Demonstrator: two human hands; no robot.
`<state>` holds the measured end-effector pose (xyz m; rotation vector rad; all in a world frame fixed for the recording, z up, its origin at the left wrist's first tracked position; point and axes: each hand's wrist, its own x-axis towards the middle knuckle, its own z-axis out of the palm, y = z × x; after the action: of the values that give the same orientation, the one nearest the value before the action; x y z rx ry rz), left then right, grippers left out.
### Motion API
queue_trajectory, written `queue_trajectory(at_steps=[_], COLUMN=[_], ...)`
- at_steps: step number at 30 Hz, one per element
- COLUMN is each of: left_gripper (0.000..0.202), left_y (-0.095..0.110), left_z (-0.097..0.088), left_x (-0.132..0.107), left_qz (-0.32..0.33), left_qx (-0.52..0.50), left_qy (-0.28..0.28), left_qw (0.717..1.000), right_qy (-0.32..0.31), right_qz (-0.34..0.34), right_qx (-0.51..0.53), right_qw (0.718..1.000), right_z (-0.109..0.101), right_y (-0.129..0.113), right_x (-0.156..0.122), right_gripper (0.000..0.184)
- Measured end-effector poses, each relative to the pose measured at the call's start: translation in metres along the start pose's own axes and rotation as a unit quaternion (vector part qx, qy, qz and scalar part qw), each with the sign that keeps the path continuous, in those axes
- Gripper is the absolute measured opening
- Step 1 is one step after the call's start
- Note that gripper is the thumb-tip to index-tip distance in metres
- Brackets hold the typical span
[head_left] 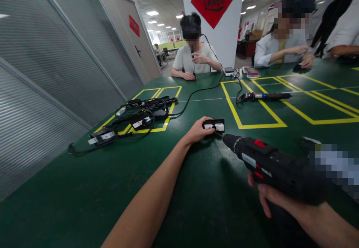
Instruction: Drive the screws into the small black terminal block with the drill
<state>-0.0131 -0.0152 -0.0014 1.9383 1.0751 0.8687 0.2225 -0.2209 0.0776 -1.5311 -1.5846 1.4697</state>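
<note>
The person is sitting at a green table [168, 203] and is working with both hands. The left hand [199, 130] is reaching forward with a long straight arm and is closing its fingers on the near left end of a small black block [214, 125]. This block is lying flat on the table, just beside a yellow tape line [235, 113], and it is showing two white labels on its near side. The right hand [265, 197] is wrapping its fingers from below around the grip of a black power screwdriver [266, 162] with a red switch on top. The hand is closed firmly on it. The screwdriver is pointing to the left and away from the person, and its thin bit is touching the near edge of the block, or is almost touching it; which one is not clear.

Farther to the left, a pile of black adapters with cables [134, 119] is lying on the table, well apart from the block. Another screwdriver [266, 96] is lying inside a yellow rectangle behind the block. Across the table a co-worker [193, 57] is holding a thin tool upright, and a second co-worker [280, 48] is leaning over the table at the right.
</note>
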Motion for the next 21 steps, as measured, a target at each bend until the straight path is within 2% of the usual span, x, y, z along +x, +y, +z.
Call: queue_trajectory(at_steps=[6,11,16,21], left_gripper=[0.048,0.047,0.047,0.048], left_y=[0.0024,0.0056,0.0059,0.0061], left_z=[-0.001,-0.0027,-0.0024,-0.0017], left_x=[-0.0003,-0.001,-0.0008,-0.0008], left_qz=[0.003,0.001,-0.006,-0.006], left_qx=[-0.002,-0.002,0.0,-0.008], left_qy=[-0.003,-0.002,0.005,0.002], left_qw=[1.0,1.0,1.0,1.0], right_qy=[0.003,0.016,0.009,0.017], right_qz=[-0.021,-0.013,-0.02,-0.013], right_qx=[-0.008,-0.028,0.007,0.009], right_qw=[1.0,0.999,1.0,1.0], right_z=[0.0003,0.0012,0.0017,0.0025], right_y=[-0.0033,-0.0045,-0.0039,-0.0099], right_x=[0.0024,0.0027,0.0034,0.0032], right_gripper=[0.032,0.04,0.03,0.031])
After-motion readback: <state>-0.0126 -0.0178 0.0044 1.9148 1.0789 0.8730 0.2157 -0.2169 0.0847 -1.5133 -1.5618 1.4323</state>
